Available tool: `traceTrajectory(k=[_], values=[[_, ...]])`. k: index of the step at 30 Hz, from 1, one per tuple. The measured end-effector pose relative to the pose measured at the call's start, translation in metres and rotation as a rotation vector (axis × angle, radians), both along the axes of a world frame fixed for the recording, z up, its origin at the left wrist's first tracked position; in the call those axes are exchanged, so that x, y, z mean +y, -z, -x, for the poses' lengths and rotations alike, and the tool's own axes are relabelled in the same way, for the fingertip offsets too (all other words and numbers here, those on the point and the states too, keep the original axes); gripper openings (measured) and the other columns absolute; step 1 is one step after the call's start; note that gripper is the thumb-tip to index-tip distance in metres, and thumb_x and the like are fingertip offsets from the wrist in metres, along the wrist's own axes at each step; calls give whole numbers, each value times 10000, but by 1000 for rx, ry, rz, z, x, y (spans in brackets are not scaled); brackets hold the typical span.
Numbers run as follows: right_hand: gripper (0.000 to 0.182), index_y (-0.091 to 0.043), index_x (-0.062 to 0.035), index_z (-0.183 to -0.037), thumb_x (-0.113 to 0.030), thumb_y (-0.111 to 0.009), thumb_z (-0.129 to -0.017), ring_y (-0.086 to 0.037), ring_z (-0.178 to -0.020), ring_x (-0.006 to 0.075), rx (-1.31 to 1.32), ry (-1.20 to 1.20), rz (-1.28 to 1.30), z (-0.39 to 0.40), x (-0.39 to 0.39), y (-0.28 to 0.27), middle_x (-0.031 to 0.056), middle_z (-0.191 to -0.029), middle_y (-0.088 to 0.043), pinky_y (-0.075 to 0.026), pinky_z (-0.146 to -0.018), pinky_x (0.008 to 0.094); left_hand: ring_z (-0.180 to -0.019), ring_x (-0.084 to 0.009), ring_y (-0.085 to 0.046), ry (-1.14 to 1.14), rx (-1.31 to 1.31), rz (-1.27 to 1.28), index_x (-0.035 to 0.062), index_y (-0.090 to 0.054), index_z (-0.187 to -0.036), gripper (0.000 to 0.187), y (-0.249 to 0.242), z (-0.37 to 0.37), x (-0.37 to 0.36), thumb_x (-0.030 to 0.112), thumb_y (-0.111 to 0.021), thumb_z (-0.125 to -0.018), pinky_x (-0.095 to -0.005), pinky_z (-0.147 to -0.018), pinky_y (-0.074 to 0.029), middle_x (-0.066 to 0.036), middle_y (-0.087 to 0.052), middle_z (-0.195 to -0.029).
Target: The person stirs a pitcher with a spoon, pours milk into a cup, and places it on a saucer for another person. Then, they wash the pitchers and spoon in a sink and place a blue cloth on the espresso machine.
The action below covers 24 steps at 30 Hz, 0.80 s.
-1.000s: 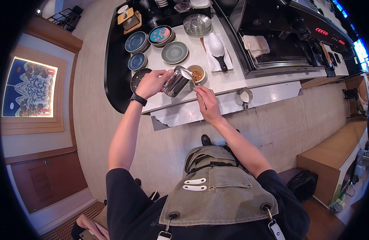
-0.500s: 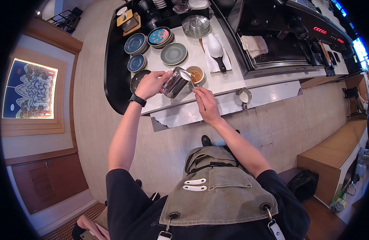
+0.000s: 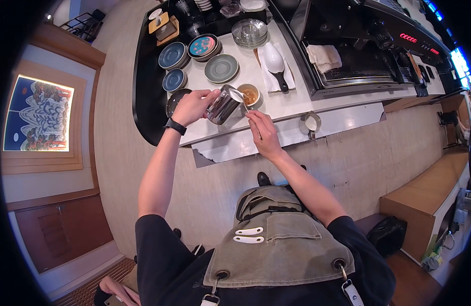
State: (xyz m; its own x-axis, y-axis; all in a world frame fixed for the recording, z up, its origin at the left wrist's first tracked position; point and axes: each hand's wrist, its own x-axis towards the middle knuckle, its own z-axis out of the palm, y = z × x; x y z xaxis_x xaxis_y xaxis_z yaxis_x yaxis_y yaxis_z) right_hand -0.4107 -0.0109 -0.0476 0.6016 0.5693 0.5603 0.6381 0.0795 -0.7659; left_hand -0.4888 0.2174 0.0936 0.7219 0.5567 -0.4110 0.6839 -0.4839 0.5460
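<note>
My left hand point(image 3: 193, 106) is closed round a steel milk pitcher point(image 3: 221, 108), tilted to the right with its white milk at the lip. Under that lip stands a light-coloured cup point(image 3: 257, 103) with brown, foamy coffee point(image 3: 250, 95) inside. My right hand point(image 3: 265, 133) pinches the thin handle of a spoon point(image 3: 247, 109), whose tip reaches up to the pitcher's mouth at the cup's near rim. The spoon's bowl is mostly hidden there. Behind my left fingers, a dark round dish point(image 3: 173, 103) shows in part.
Stacked blue saucers point(image 3: 173, 55), grey-green saucers point(image 3: 221, 69) and glass plates point(image 3: 250, 33) stand behind the cup. A white scoop point(image 3: 274, 58) lies on a napkin. Another milk pitcher point(image 3: 311, 124) sits near the counter's front edge; the espresso machine point(image 3: 358, 66) is at right.
The coffee in the cup looks paler and smoother. Both hands, the pitcher and the spoon stay almost where they were. At lower left, another person's arm has shifted slightly.
</note>
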Motion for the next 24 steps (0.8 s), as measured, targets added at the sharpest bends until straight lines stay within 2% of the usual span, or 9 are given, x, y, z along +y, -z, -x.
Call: traceTrajectory(k=[24], values=[[267, -663, -4, -1231, 5, -648, -965, -630, -1110, 343, 5, 3, 10, 0, -1, -1, 153, -1213, -658, -522, -945, 425, -600, -137, -681, 0, -22, 12, 46, -769, -998, 581, 2, 0, 1, 594, -576, -1006, -305, -652, -554, -42, -715, -762]])
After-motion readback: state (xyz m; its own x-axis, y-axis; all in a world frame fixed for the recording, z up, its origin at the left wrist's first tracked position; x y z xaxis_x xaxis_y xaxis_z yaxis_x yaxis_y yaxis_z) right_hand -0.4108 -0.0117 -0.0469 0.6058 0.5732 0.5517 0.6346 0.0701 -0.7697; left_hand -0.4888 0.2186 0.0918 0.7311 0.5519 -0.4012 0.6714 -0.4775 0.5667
